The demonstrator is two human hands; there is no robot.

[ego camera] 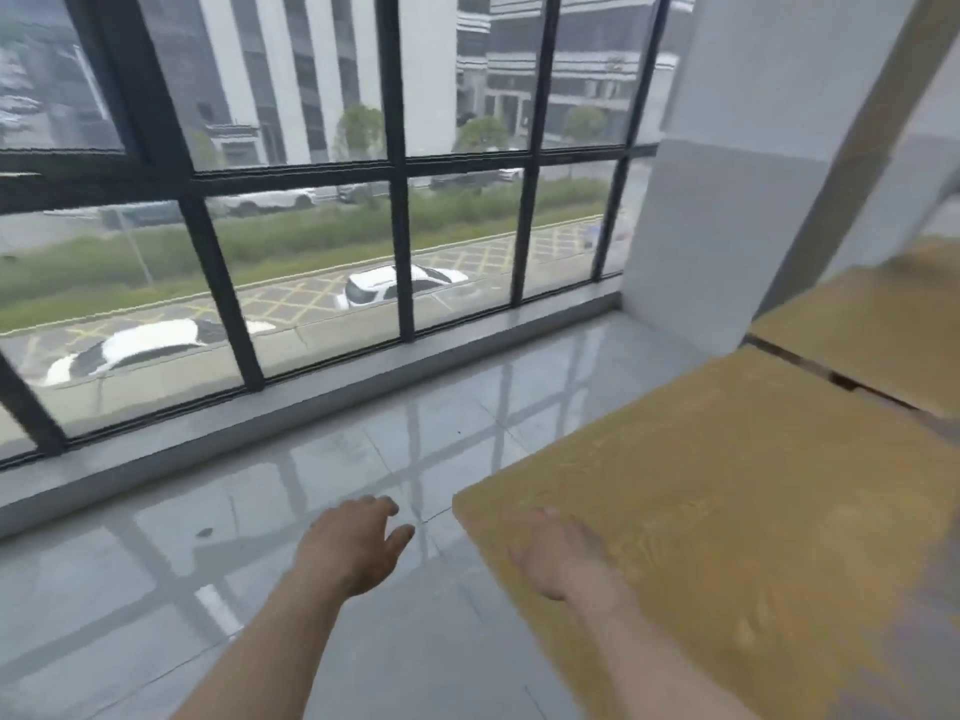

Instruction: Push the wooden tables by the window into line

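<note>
**Mia:** What are the hands doing?

**Ben:** The right hand (558,556) is over the near corner of the closest wooden table (727,485). Its fingers look spread and fairly straight. It holds nothing. The picture is blurry, so I can't tell if it is touching the top or just above it.

**Mia:** And the other one?

**Ben:** The left hand (353,548) is in the air over the shiny floor (311,485), just beside the table's corner. Its fingers are loose and spread. It holds nothing too.

**Mia:** Where are the tables?

**Ben:** On the right, near the white pillar (727,200). The second table (872,335) sits past the first one. There is a dark gap between them, and the gap looks like a wedge. So I think they are not lined up yet. The big window (400,200) is on the far side of the floor.

**Mia:** What could go wrong?

**Ben:** If only one hand pushes at the corner, the table may turn and not slide straight. Then the gap could get worse. The floor looks smooth, so the table might slide too far and bump the next table or the pillar. Fingers could get pinched in that gap.

**Mia:** Any words to read?

**Ben:** No. I see no labels or writing on the tables. The cars and buildings outside are too blurry to read.
</note>
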